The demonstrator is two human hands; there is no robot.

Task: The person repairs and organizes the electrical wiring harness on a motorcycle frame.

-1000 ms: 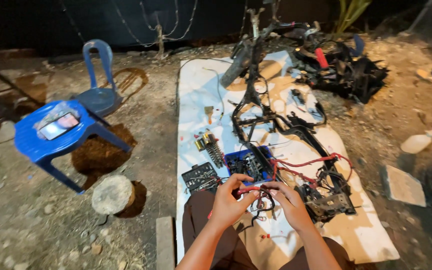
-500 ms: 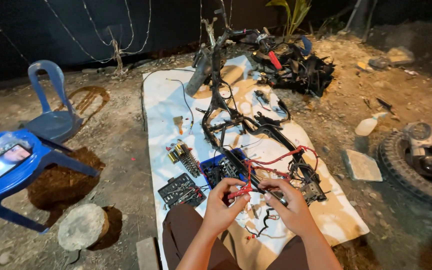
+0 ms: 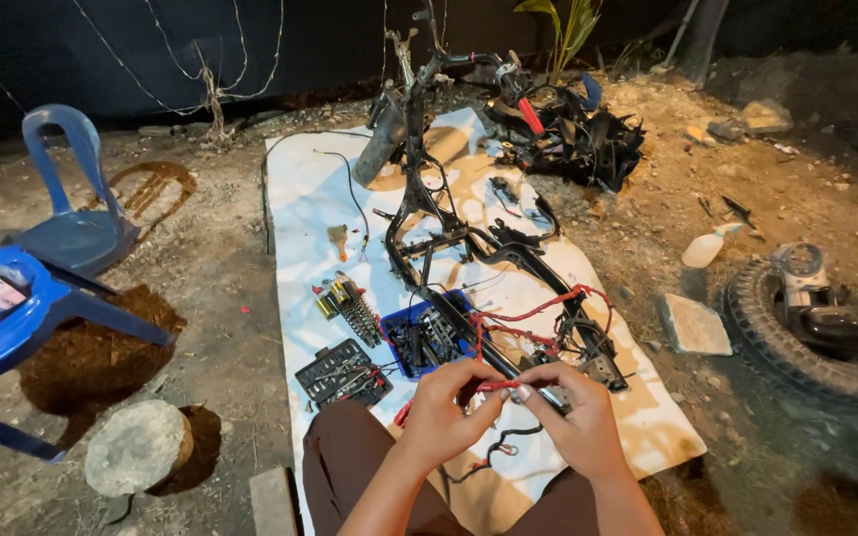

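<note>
both hands (image 3: 508, 422) pinch red wire (image 3: 497, 386)

We see our left hand (image 3: 446, 412) and right hand (image 3: 570, 422) meeting over the near edge of the white ground sheet (image 3: 300, 189), fingertips pinching a thin red wire bundle (image 3: 497, 386) between them. Just beyond lies the bare black tubular motorcycle frame (image 3: 429, 223), stretching toward the sheet's far edge. Beside it sit a blue plastic tray of small parts (image 3: 427, 337), a black socket set case (image 3: 342, 373) near the left edge, and a coiled shock absorber (image 3: 350, 306) — all on the sheet. Off it, left, stands a blue plastic chair (image 3: 76, 213); right, a knobbly black tyre (image 3: 796, 337).
</note>
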